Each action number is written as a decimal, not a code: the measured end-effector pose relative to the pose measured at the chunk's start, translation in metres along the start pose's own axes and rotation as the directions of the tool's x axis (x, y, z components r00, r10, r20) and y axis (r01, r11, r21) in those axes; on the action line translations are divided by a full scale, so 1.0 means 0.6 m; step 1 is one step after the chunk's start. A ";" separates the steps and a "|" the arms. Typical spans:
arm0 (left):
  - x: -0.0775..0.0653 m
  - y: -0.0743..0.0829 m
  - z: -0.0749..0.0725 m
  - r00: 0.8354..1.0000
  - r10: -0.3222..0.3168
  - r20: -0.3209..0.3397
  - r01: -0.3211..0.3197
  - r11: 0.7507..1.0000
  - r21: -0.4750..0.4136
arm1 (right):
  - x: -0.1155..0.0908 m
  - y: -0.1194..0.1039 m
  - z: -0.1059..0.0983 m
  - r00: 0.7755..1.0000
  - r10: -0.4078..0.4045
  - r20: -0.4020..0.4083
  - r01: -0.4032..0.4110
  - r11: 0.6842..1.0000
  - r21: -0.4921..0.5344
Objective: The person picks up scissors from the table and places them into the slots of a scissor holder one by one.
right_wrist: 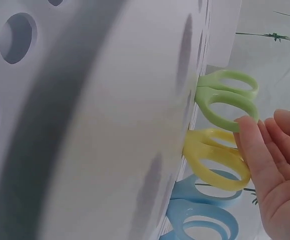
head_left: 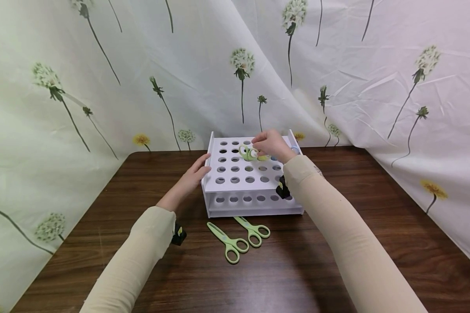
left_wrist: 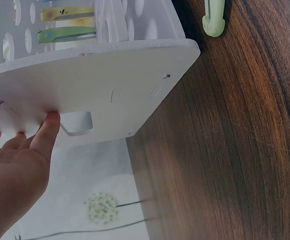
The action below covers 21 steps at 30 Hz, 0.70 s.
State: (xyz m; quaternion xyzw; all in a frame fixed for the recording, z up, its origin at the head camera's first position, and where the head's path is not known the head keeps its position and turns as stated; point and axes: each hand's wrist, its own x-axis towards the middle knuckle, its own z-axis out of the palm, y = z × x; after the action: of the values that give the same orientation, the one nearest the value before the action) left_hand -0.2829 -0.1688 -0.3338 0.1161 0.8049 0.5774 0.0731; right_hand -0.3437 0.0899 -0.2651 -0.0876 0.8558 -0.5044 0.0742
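A white rack (head_left: 242, 185) with rows of round holes stands on the table. My left hand (head_left: 196, 171) rests its fingertips on the rack's left side panel (left_wrist: 119, 90), beside a small cut-out slot. At the rack's far part, green scissors (right_wrist: 227, 95) stand in a hole with their handle loops up. My right hand (right_wrist: 280, 170) is at these loops, a fingertip right at the lower loop's edge and the thumb apart from it. Yellow scissors (right_wrist: 217, 160) stand next to the green ones, close to the same fingers. Blue scissors (right_wrist: 205, 215) are beyond them.
Two pairs of green scissors, a nearer one (head_left: 229, 242) and another (head_left: 254, 231) reaching to the rack's front edge, lie on the brown wooden table (head_left: 172, 278). A white cloth (head_left: 203, 87) with a dandelion print hangs behind the table and at both sides.
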 end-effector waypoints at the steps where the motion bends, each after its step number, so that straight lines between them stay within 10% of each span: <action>1: 0.000 0.000 0.000 1.000 0.001 0.001 -0.001 1.000 0.000 | 0.000 0.000 0.000 1.000 0.000 -0.001 0.000 1.000 -0.001; 21: 0.003 0.000 0.002 1.000 0.015 0.008 -0.015 1.000 -0.027 | -0.007 -0.004 -0.018 1.000 -0.008 -0.030 0.010 0.998 0.065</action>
State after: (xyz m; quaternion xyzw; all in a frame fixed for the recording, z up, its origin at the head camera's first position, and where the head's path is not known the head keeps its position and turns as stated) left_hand -0.2842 -0.1675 -0.3343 0.1235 0.7958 0.5882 0.0735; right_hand -0.3419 0.0992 -0.2577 -0.0815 0.8395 -0.5337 0.0618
